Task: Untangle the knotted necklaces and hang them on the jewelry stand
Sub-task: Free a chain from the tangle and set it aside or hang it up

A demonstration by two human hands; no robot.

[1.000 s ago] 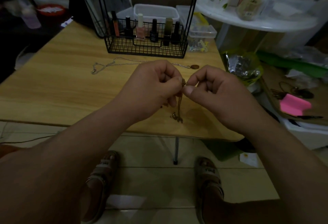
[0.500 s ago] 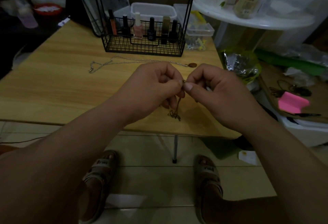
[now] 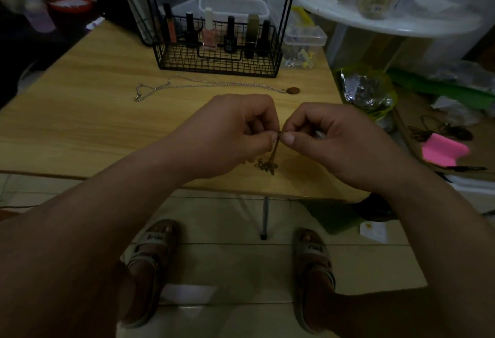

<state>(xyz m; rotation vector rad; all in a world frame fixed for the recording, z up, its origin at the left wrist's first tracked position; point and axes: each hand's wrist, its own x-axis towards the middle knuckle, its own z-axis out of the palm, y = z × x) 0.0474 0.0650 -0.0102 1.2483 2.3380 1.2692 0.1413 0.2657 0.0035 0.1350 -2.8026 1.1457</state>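
1. Hands meet above the near edge of the wooden table [image 3: 80, 128]: the left hand [image 3: 230, 134] and the right hand [image 3: 329, 142] are knuckle to knuckle, with fingers curled.
2. Each hand pinches the top of the gold necklace [image 3: 274, 150] between thumb and forefinger, and the two pinches almost touch.
3. Below the pinch the gold chain hangs straight down in bunched strands. It ends in a small tangled clump at the tabletop; I cannot tell whether the clump rests on the wood or hangs just above it.
4. The silver necklace [image 3: 214, 85] lies stretched out flat on the table beyond the hands. Its round brown pendant [image 3: 293, 90] is at the right end and its chain is looped at the left end.
5. The jewelry stand [image 3: 214, 63] is a black wire basket with thin uprights that run out of the top of the view. It stands just behind the silver necklace, and nail polish bottles [image 3: 209, 33] stand upright in a row inside it.
6. A pink notepad [image 3: 442, 150] lies among clutter off the table's right side.
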